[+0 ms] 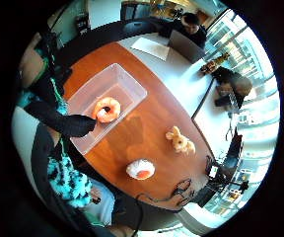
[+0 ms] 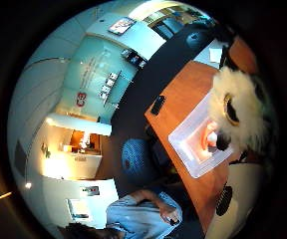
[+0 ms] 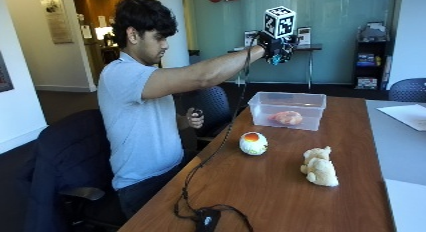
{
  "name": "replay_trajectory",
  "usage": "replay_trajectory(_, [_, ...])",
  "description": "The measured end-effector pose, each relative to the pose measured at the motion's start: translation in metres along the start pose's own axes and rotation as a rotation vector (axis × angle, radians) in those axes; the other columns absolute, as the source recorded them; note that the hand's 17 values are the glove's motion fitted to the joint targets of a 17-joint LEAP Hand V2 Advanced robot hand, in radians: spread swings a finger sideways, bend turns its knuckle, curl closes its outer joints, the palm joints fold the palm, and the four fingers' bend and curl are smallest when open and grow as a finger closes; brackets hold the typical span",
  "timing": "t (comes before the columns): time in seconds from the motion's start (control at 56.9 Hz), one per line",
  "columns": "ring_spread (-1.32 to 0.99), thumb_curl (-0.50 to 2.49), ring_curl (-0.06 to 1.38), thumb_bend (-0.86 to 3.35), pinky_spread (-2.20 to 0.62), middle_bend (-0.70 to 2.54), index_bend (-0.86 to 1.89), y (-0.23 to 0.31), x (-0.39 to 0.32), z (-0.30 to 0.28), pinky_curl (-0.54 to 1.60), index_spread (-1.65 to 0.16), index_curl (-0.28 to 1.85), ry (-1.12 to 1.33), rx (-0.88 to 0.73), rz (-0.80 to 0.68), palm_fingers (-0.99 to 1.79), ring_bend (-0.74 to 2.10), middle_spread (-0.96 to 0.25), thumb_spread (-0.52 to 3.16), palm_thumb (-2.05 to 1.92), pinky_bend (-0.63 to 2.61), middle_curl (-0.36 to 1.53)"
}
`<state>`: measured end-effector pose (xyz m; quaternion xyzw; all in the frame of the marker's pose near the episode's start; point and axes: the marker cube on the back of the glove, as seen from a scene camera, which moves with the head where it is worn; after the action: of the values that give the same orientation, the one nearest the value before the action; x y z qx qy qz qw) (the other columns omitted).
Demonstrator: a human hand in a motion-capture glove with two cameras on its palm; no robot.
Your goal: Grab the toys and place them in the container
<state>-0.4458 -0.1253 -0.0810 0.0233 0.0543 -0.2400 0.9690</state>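
Note:
In the outside view my gloved right hand (image 3: 276,46) is raised high above the clear plastic container (image 3: 287,95). It grips a fluffy plush toy (image 2: 238,109) with a white face, a gold eye and a black nose; teal and black fur (image 1: 68,180) shows beside the palm. An orange donut toy (image 3: 287,117) (image 1: 106,109) lies inside the container (image 1: 127,84). On the wooden table sit a white egg toy (image 3: 253,143) (image 1: 141,169) and a cream bunny plush (image 3: 319,166) (image 1: 180,140), both nearer the front than the container.
A black cable runs to a small device (image 3: 206,218) near the table's front edge. A phone (image 2: 158,104) lies by the container. Papers (image 3: 406,114) rest on the adjoining grey table. The bare left hand (image 3: 195,117) stays near the person's body. Office chairs stand around.

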Motion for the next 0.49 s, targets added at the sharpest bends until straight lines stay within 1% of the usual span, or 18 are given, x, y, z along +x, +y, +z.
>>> replay_trajectory(0.088, [-0.31, 0.96, 0.59, 0.64, -0.37, 0.19, 0.15, -0.004, -0.003, 0.007, 0.48, -0.3, 0.31, -0.02, -0.017, 0.0, 0.73, 1.02, -0.08, 1.09, 0.77, 1.31, 0.53])
replay_trajectory(0.141, [-0.31, 0.96, 0.6, 0.63, -0.37, 0.18, 0.13, -0.004, -0.003, 0.013, 0.49, -0.3, 0.3, -0.029, -0.071, 0.002, 0.68, 1.02, -0.07, 1.08, 0.76, 1.33, 0.54])
replay_trajectory(0.176, [-0.29, 0.95, 0.59, 0.61, -0.37, 0.15, 0.08, -0.002, -0.002, 0.017, 0.49, -0.3, 0.28, -0.042, -0.13, 0.002, 0.54, 0.98, -0.05, 1.11, 0.71, 1.35, 0.53])
replay_trajectory(0.193, [-0.29, 0.94, 0.6, 0.61, -0.37, 0.16, 0.09, -0.001, -0.002, 0.019, 0.5, -0.3, 0.28, -0.048, -0.151, 0.001, 0.51, 0.98, -0.04, 1.13, 0.7, 1.37, 0.53])
replay_trajectory(0.211, [-0.25, 0.9, 0.56, 0.62, -0.34, 0.1, 0.08, -0.001, -0.002, 0.02, 0.49, -0.3, 0.28, -0.053, -0.161, 0.0, 0.19, 0.86, -0.02, 1.23, 0.62, 1.36, 0.5])
replay_trajectory(0.228, [-0.21, 0.85, 0.57, 0.56, -0.26, 0.12, 0.18, -0.001, -0.002, 0.021, 0.49, -0.3, 0.32, -0.057, -0.161, -0.001, -0.14, 0.74, -0.01, 1.28, 0.52, 1.25, 0.51])
replay_trajectory(0.246, [-0.18, 0.8, 0.58, 0.51, -0.22, 0.14, 0.21, -0.002, -0.002, 0.021, 0.5, -0.3, 0.35, -0.06, -0.153, -0.002, -0.29, 0.68, -0.01, 1.31, 0.41, 1.19, 0.51])
replay_trajectory(0.264, [-0.16, 0.75, 0.56, 0.43, -0.18, 0.15, 0.2, -0.001, -0.002, 0.021, 0.48, -0.3, 0.34, -0.059, -0.141, -0.003, -0.36, 0.62, 0.0, 1.33, 0.27, 1.12, 0.5])
replay_trajectory(0.316, [-0.12, 0.65, 0.47, 0.28, -0.11, 0.13, 0.16, 0.0, 0.002, 0.019, 0.41, -0.3, 0.31, -0.039, -0.107, 0.002, -0.32, 0.48, 0.01, 1.34, 0.03, 1.03, 0.45])
replay_trajectory(0.369, [-0.08, 0.58, 0.41, 0.19, -0.07, 0.12, 0.15, 0.003, 0.007, 0.019, 0.37, -0.3, 0.3, -0.012, -0.096, 0.011, -0.28, 0.4, 0.02, 1.34, -0.07, 0.98, 0.42])
replay_trajectory(0.492, [-0.04, 0.47, 0.36, 0.05, 0.01, 0.12, 0.14, 0.019, 0.027, 0.018, 0.33, -0.31, 0.29, -0.012, -0.109, 0.027, -0.2, 0.32, 0.01, 1.33, -0.09, 0.92, 0.38])
